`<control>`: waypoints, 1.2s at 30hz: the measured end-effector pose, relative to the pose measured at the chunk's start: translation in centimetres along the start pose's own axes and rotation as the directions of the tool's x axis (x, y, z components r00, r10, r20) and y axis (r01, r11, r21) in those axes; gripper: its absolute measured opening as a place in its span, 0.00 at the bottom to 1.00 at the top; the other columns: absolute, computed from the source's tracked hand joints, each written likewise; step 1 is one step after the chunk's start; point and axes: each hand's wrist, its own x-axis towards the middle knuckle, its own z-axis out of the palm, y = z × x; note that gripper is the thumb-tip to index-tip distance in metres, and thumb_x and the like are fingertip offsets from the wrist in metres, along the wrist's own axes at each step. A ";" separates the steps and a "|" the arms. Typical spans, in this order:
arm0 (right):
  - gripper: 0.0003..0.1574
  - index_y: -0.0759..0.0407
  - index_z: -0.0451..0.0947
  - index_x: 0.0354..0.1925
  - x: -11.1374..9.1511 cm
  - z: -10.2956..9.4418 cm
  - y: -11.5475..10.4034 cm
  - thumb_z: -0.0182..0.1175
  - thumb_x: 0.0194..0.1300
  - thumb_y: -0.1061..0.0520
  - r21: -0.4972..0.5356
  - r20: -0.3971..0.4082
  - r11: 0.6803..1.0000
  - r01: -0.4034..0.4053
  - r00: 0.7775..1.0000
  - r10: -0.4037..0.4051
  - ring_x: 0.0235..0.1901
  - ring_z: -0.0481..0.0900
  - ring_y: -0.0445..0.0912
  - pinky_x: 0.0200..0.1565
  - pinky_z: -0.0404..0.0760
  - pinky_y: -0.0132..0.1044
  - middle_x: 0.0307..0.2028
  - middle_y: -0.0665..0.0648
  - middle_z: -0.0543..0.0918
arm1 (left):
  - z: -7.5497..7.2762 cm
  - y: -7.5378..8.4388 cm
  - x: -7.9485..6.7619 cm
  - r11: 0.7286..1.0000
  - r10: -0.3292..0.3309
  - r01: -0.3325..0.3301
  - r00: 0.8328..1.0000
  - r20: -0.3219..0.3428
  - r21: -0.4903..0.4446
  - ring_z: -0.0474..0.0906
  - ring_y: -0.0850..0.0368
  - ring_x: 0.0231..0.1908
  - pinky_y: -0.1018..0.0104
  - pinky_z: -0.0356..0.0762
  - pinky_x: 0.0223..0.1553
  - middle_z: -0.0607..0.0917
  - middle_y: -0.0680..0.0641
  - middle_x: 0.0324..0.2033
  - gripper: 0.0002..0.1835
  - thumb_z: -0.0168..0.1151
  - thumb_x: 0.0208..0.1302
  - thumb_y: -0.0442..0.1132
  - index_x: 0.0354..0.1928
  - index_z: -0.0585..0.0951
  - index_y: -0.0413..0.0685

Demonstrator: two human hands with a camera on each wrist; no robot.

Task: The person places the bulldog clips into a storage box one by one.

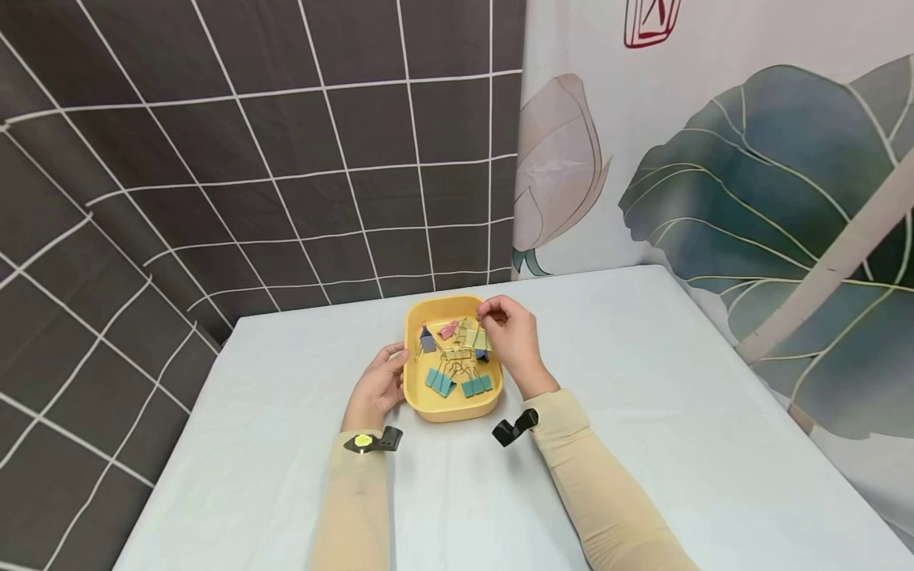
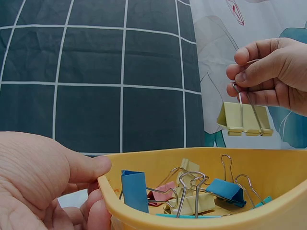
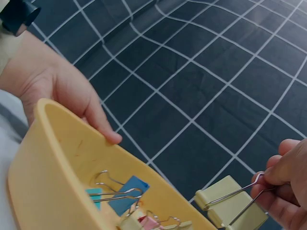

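A yellow plastic bin [image 1: 453,415] stands on the table, holding several binder clips. My left hand [image 1: 378,385] grips its left side, thumb at the rim and fingers against the outer wall. Over the right part of the bin, my right hand [image 1: 516,339] pinches the wire handle of a yellow binder clip [image 2: 244,120], which hangs above the rim. Inside lie two teal clips near the front, a blue clip [image 2: 134,190] standing at the left, another blue clip [image 2: 226,190], a pink clip [image 1: 447,330] and other yellow clips [image 2: 199,203], partly overlapping.
A white cloth covers the table [image 1: 286,492]. Behind it hangs a dark curtain with a white grid [image 1: 300,198], and to the right a pale one with a large leaf print [image 1: 771,198]. Each wrist wears a small black camera mount.
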 end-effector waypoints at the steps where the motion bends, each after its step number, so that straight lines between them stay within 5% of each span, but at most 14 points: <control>1: 0.07 0.61 0.81 0.37 0.0 0.1 0.0 0.60 0.68 0.71 0.002 -0.004 1.000 0.003 1.000 -0.003 0.40 0.84 0.48 0.45 0.85 0.36 0.38 0.58 0.86 | 0.0 0.0 0.0 1.000 0.001 -0.001 1.000 -0.001 0.000 0.80 0.61 0.34 0.70 0.80 0.29 0.81 0.43 0.55 0.19 0.55 0.77 0.42 0.66 0.72 0.56; 27: 0.08 0.62 0.81 0.35 0.2 1.1 1.5 0.59 0.68 0.71 -0.022 -0.032 0.995 0.097 0.995 -0.098 0.41 0.84 0.50 0.45 0.84 0.40 0.40 0.59 0.86 | 0.0 -0.1 0.0 1.000 0.007 -0.007 1.000 0.008 -0.004 0.81 0.61 0.33 0.71 0.79 0.28 0.82 0.43 0.53 0.19 0.56 0.77 0.43 0.66 0.72 0.55; 36: 0.05 0.64 0.81 0.38 1.2 -0.7 2.5 0.60 0.68 0.70 0.050 -0.103 0.999 0.005 0.995 0.001 0.41 0.85 0.51 0.45 0.84 0.34 0.39 0.61 0.86 | -0.1 0.0 0.0 1.000 0.002 -0.002 1.000 0.014 -0.006 0.80 0.61 0.33 0.71 0.78 0.29 0.81 0.42 0.55 0.19 0.56 0.77 0.42 0.66 0.71 0.56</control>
